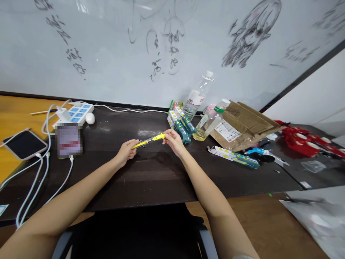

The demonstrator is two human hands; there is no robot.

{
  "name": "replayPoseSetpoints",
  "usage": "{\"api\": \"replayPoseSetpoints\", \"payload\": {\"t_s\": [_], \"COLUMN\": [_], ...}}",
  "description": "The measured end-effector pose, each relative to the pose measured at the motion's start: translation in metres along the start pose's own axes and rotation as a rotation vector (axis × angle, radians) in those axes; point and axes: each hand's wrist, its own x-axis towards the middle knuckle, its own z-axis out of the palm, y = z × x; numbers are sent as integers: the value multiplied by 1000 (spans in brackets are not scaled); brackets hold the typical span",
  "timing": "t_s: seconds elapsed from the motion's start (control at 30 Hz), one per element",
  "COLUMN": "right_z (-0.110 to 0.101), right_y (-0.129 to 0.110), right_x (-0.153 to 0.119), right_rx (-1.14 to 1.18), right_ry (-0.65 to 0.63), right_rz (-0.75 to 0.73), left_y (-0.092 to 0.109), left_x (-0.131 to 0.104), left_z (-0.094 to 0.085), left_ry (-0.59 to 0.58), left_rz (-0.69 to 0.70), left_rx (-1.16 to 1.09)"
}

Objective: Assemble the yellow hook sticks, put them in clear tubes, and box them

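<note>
Both hands meet over the dark surface, sharing one yellow pen. Left hand has its grip closed round the lower barrel end; right hand pinches the tip end between thumb and fingertips. The pen hangs tilted between the two grips, just above the surface, not touching it.

Just beyond the right grip: a stack of green pen packs, touching or near the knuckles (hard to tell which). Further out on that side sit a clear water bottle, a second bottle lying over, a cardboard box and one loose pack. Well out from the left grip: a power strip, white cables, a phone.

Risk, as a judgement: the right pinch is shallow, so a pull along the barrel could let the tip piece slip or pop loose and roll under the packs. A jerk of the right hand could also knock the stack or the tilted bottle.
</note>
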Motion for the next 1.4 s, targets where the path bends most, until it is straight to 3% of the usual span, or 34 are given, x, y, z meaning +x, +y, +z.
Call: {"api": "replayPoseSetpoints", "payload": {"t_s": [0.47, 0.8, 1.07, 1.4], "right_z": [2, -2, 0, 2], "right_y": [0, 2, 4, 1], "right_x": [1, 0, 1, -1], "right_rx": [-125, -65, -228, -39], "right_ry": [-9, -82, 60, 3], "right_rz": [-39, 22, 46, 53], "left_y": [0, -4, -2, -7], "left_x": [2, 5, 0, 5], "left_z": [1, -3, 4, -1], "left_ry": [35, 38, 15, 42], "left_rz": [-10, 16, -31, 11], "left_rx": [73, 63, 96, 79]}}
